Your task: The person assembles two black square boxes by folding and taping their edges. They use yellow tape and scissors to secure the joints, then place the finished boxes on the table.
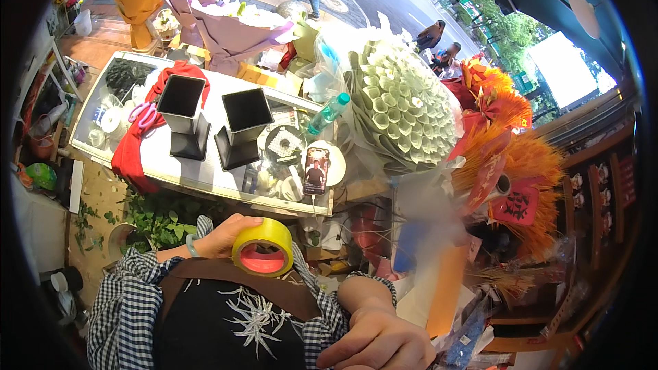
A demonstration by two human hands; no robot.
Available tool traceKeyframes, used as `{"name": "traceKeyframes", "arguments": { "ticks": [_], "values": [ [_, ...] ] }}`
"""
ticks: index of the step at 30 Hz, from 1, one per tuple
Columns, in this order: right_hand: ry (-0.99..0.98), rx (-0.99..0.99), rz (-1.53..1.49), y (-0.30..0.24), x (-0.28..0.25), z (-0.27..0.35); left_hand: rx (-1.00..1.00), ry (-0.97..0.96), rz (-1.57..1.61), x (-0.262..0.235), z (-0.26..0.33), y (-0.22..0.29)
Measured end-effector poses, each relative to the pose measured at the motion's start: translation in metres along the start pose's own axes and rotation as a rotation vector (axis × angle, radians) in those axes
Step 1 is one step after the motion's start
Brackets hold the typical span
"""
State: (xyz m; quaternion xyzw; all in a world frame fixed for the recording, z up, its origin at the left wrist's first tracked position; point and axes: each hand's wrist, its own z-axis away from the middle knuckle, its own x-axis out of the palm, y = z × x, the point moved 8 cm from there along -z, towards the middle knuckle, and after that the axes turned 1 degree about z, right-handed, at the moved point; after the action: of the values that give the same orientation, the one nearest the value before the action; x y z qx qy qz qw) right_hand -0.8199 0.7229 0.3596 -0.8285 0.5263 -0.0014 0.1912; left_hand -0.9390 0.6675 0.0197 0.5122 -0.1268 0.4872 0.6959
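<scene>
My left hand (229, 233) grips a wide roll of yellow tape (263, 247) with a pinkish-red inner ring, held in front of my apron. Down at the lower right, my right hand (384, 339) has its fingers curled together; the lower edge cuts them off, so whatever they may hold is hidden. Across the glass-topped counter (157, 164) stand two black, square, tapered vases (184, 106) (247, 120). Beside the left vase lie a red cloth (140, 147) and purple-handled scissors (142, 116). Neither hand touches the counter.
A phone (316, 171) on a cable and a teal-capped bottle (329, 113) are at the counter's right. Behind are wrapped bouquets (229, 31) and a big pale-green bouquet (404, 103). Orange dried stalks (534, 164) stand at right, leafy plants (161, 219) below the counter.
</scene>
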Motion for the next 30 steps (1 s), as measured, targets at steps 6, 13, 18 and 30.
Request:
{"name": "traceKeyframes", "arguments": {
  "ticks": [6, 13, 18, 30],
  "values": [
    [0.071, 0.115, -0.058, 0.009, 0.002, 0.001, 0.01, 0.008, -0.016, 0.0, 0.0, 0.002],
    [-0.009, 0.094, -0.172, 0.013, 0.005, 0.011, 0.019, -0.015, -0.02, 0.002, 0.0, 0.003],
    [0.039, 0.029, -0.258, 0.008, 0.007, 0.027, 0.025, -0.017, -0.002, 0.005, 0.002, 0.006],
    [-0.045, 0.189, -0.404, 0.037, 0.01, 0.012, 0.002, -0.041, 0.014, 0.013, 0.008, 0.005]
  ]
}}
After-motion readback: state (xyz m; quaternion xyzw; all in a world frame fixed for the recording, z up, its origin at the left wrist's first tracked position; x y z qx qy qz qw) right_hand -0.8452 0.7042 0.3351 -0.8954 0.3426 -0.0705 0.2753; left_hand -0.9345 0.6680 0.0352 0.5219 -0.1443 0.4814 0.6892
